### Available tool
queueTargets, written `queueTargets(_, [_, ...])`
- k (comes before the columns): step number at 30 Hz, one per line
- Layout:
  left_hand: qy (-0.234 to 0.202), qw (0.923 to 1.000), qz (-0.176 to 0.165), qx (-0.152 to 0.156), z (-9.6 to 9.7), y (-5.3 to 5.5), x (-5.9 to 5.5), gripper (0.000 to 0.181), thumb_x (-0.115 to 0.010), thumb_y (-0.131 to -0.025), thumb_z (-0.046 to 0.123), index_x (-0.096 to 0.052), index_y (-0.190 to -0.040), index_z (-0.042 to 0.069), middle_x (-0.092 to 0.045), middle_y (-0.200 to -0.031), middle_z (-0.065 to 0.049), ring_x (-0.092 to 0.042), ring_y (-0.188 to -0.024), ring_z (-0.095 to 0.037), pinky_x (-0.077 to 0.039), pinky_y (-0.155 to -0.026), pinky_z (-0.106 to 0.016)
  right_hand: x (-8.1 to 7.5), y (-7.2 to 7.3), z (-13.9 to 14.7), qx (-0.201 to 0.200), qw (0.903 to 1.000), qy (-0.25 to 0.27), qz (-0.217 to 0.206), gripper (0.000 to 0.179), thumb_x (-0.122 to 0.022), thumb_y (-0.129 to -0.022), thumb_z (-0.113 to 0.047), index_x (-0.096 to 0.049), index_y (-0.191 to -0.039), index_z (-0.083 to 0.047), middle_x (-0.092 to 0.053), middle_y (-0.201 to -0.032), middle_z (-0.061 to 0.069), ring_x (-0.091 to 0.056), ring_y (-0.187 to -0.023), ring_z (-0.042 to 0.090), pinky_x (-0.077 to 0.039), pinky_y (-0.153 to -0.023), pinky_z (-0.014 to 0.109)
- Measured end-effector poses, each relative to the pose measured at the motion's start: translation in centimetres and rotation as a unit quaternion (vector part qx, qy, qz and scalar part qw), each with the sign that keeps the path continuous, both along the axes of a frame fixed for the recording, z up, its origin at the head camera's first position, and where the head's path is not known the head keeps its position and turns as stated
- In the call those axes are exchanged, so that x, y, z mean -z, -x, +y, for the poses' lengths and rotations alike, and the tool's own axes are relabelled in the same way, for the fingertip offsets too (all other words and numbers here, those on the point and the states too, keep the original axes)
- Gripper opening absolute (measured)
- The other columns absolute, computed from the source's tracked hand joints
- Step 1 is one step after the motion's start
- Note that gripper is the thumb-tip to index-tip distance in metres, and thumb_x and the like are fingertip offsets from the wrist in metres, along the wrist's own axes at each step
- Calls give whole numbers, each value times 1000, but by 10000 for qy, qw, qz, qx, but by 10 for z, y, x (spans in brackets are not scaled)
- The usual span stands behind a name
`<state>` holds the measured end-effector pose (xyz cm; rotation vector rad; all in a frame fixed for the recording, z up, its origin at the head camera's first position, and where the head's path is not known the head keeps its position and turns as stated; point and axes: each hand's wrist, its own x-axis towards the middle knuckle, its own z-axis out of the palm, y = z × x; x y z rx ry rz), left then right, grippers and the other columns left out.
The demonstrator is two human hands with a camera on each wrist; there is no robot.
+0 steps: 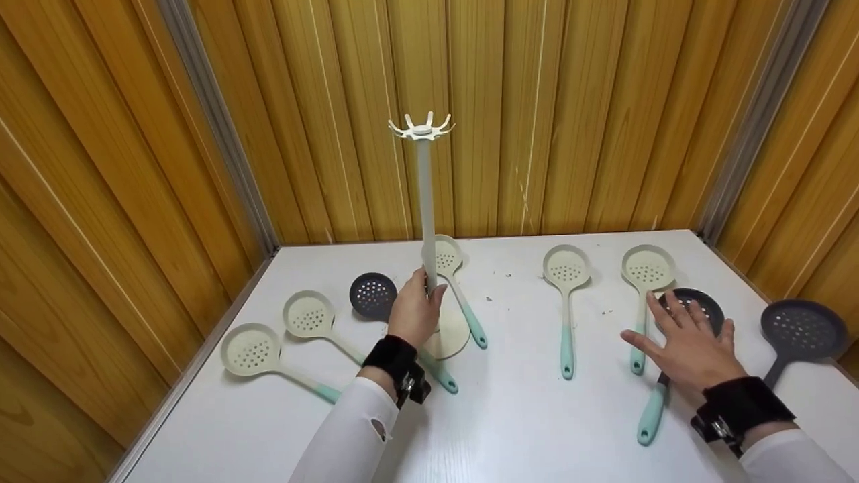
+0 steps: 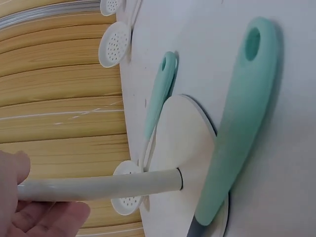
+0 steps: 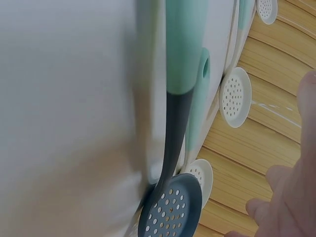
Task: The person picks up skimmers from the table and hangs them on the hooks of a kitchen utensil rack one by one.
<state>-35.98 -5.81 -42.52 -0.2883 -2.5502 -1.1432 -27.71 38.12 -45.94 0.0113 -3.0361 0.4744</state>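
Note:
My left hand [image 1: 415, 310] grips the pole of a white utensil stand [image 1: 425, 194], which has a ring of hooks on top and a round base. Beside the base lies a dark skimmer [image 1: 373, 295]; its mint handle [image 2: 242, 118] partly overlaps the base in the left wrist view. A cream skimmer [image 1: 446, 253] lies behind the pole. Fingers spread, my right hand [image 1: 698, 352] is over another dark skimmer [image 1: 704, 310] with a mint handle [image 1: 651, 416], covering its middle. The right wrist view shows a gap between hand and handle.
Two cream skimmers [image 1: 309, 314] [image 1: 251, 350] lie on the left of the white table [image 1: 510, 416]. Two more, one centre-right [image 1: 567, 268] and one farther right [image 1: 647, 265], lie toward the back. A large dark skimmer [image 1: 804, 329] is at the right edge. Wood-patterned walls [image 1: 523, 100] enclose the table.

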Motion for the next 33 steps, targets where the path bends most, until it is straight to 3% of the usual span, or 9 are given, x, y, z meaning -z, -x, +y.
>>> queueTargets(5, [-150, 9995, -7, -260, -1, 3, 1, 23, -60, -115, 21, -67, -129, 4, -78, -120, -20, -76, -115, -38, -62, -99, -55, -1, 1, -4, -95, 9999, -1, 62, 104, -44, -107, -79, -4, -178, -14, -2, -181, 35, -1, -162, 69, 11, -116, 95])
queueTargets(13, [-428, 9979, -373, -313, 2, -2, -2, 24, -58, -116, 26, -68, -131, 10, -77, -126, -14, -74, -122, -34, -60, -105, -54, -4, 0, -6, -74, 9999, -79, 109, 104, -44, -107, -79, -3, -178, -15, -3, -180, 35, -3, -161, 70, 11, -117, 94])
queueTargets(24, [-584, 9977, -265, 222, 15, -18, -7, 27, -56, -116, 27, -68, -134, 10, -77, -129, -15, -74, -128, -35, -61, -107, -53, -8, -1, -8, -59, 10000, 22, 37, 106, -44, -107, -80, -7, -178, -11, -2, -181, 35, 1, -162, 69, 13, -118, 93])
queueTargets(33, [-67, 9953, 86, 959, 29, -29, -5, 23, -55, -116, 18, -68, -131, 7, -77, -125, -12, -75, -121, -31, -62, -105, -50, -6, 0, -10, -81, 9999, -38, 75, 105, -44, -107, -79, -5, -178, -14, -5, -180, 36, 0, -162, 69, 12, -119, 92])
